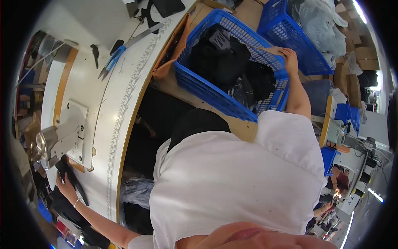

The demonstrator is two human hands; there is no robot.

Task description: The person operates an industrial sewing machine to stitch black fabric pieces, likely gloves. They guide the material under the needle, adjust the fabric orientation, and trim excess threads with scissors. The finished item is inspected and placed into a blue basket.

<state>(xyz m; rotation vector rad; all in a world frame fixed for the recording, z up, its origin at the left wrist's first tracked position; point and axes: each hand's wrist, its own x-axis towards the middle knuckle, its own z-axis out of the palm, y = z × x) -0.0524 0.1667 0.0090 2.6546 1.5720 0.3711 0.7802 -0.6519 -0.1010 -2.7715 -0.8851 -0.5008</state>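
Observation:
At the left end of the worktable my left hand [67, 187], with a bracelet at the wrist, has its fingers closed on the edge of a black fabric strip [74, 180]. The strip lies on the table beside the sewing machine [62, 143], with one end close to the machine's head. My right hand [290, 60] reaches out over the rim of a blue plastic crate [215, 99]. Between its fingers is a thin tan strip [271, 50], like paper or card. Black fabric pieces [219, 58] and some clear plastic fill much of the crate.
Blue-handled scissors [112, 60] and a metal ruler [143, 36] lie on the white table [124, 83], whose edge carries a printed measuring scale. An orange cloth pouch [172, 50] hangs there. Another blue crate [286, 31] holds plastic bags. People work at the far right.

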